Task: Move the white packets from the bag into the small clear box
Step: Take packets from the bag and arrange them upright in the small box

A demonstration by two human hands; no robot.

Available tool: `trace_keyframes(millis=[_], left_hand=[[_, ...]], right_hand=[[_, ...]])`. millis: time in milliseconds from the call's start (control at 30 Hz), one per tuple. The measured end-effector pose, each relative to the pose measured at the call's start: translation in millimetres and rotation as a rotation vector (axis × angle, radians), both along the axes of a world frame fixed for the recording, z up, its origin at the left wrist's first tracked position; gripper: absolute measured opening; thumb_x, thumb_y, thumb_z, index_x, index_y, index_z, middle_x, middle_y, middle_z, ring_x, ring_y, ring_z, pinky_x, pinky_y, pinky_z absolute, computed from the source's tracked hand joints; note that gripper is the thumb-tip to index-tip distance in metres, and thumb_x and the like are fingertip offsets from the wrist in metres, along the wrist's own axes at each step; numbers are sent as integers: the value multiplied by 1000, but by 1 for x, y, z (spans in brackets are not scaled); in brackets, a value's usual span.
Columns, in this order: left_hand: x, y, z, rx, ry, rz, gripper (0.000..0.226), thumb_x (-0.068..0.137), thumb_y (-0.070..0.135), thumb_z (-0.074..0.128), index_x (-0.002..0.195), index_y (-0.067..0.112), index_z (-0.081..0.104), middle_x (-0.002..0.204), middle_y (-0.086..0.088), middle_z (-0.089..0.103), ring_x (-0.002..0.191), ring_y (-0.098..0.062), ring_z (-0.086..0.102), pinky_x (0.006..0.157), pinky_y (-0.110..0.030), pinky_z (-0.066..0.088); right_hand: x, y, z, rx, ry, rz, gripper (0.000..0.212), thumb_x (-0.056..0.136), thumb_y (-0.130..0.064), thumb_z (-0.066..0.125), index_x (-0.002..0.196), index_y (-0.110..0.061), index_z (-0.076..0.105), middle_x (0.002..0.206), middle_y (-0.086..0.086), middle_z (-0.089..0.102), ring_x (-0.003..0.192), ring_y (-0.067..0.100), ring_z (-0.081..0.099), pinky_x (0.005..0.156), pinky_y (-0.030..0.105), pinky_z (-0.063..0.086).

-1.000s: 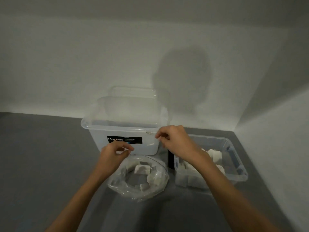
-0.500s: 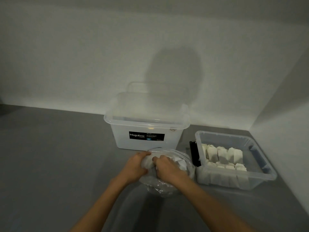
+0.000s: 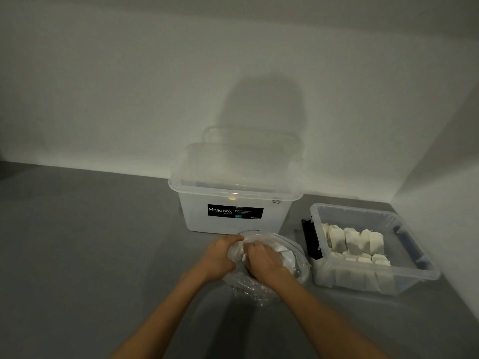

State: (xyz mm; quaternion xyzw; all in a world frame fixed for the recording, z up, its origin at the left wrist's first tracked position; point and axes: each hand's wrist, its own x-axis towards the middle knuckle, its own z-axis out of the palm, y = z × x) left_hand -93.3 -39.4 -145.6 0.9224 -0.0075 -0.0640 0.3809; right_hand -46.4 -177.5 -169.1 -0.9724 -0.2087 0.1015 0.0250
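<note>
A clear plastic bag (image 3: 298, 257) of white packets (image 3: 285, 253) lies on the grey floor in front of me. My left hand (image 3: 220, 257) grips the bag's left rim. My right hand (image 3: 261, 263) is inside the bag's mouth, its fingers curled down among the packets; what they hold is hidden. To the right stands the small clear box (image 3: 318, 216), holding several white packets (image 3: 355, 242) in rows along its near and middle part.
A large translucent lidded box (image 3: 233, 203) with a black Megabox label stands just behind the bag, against the white wall. A black flat object (image 3: 312, 239) leans between the bag and the small box. A second wall closes in on the right.
Both hands came down from in front of the large box to the bag: the left took hold of its rim, the right went inside. Since half a second ago they barely moved.
</note>
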Motion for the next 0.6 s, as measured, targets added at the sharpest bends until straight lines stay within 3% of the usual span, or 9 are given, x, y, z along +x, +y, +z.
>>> trace_keyframes(millis=[433, 600], left_hand=[[4, -2, -1, 10, 13, 16, 70, 74, -2, 64, 138, 19, 45, 138, -5, 45, 125, -21, 45, 97, -20, 36], [5, -2, -2, 31, 15, 36, 66, 77, 1, 64, 137, 20, 45, 131, -7, 48, 120, -21, 47, 91, -17, 35]], right_hand=[[2, -3, 2, 16, -60, 39, 27, 92, -18, 54, 117, -13, 61, 114, 10, 66, 103, 30, 63, 85, 39, 52], [-3, -5, 17, 55, -14, 46, 22, 88, -17, 56, 107, -10, 65, 106, 12, 67, 98, 30, 64, 82, 37, 51]])
